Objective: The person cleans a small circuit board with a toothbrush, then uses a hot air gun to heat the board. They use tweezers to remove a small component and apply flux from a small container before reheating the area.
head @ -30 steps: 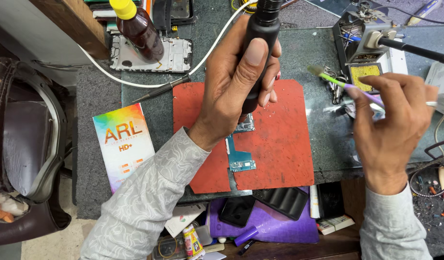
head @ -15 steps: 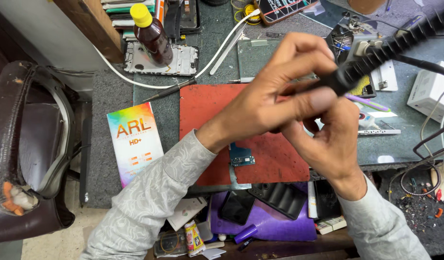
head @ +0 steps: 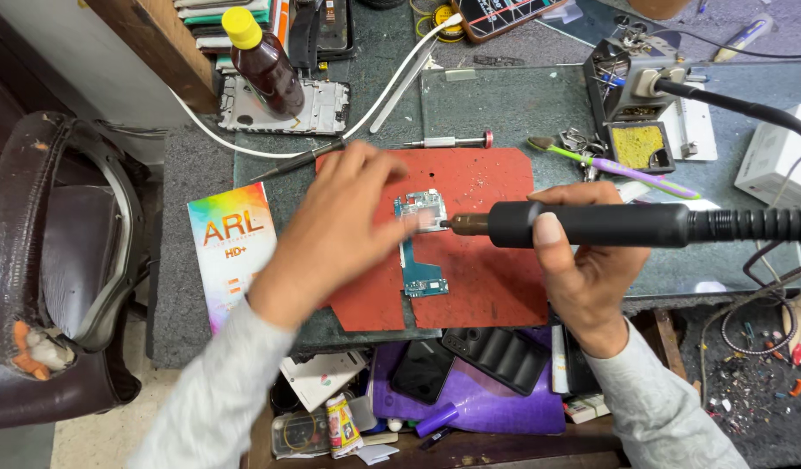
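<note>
My right hand (head: pixel 583 274) is closed around a black hot-air handle (head: pixel 609 226), held level with its metal nozzle pointing left. The nozzle tip sits just off the upper part of a small phone circuit board (head: pixel 425 280), which lies on a red mat (head: pixel 496 287). Motion blurs my left hand (head: pixel 335 221) as it hovers over the mat's left half. Its fingers are spread, their tips at the board's top edge, and I see nothing held in them.
A brown bottle with a yellow cap (head: pixel 266 69) stands on a phone frame (head: pixel 322 108) at the back. A screwdriver (head: pixel 444 141), a green-purple brush (head: pixel 618 165) and a tool stand with a yellow sponge (head: pixel 637 143) lie behind the mat. A rainbow-coloured packet (head: pixel 231 247) and a chair (head: pixel 53 260) are at the left.
The black handle has gone from my left hand to my right, now lying level toward the board. The brush has left my right hand. My left hand dropped to the board.
</note>
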